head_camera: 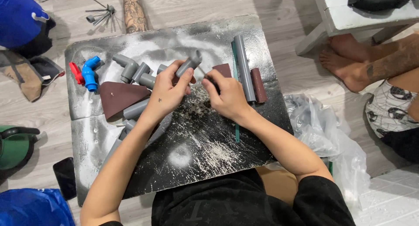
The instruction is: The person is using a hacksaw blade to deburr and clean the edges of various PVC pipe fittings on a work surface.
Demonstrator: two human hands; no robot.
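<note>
We see the left hand [168,91] with fingers clasped around a grey pipe elbow [190,63] above the black board [205,138]; the right hand [224,97] pinches, seemingly, sandpaper [223,69] beside it.

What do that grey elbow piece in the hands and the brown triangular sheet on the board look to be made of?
Grey elbow fitting: probably moulded plastic, matte and even in colour, like the straight grey pipe. Brown triangular sheet: looks like sandpaper, thin, flat and dull; its grit is too fine to see.
</note>
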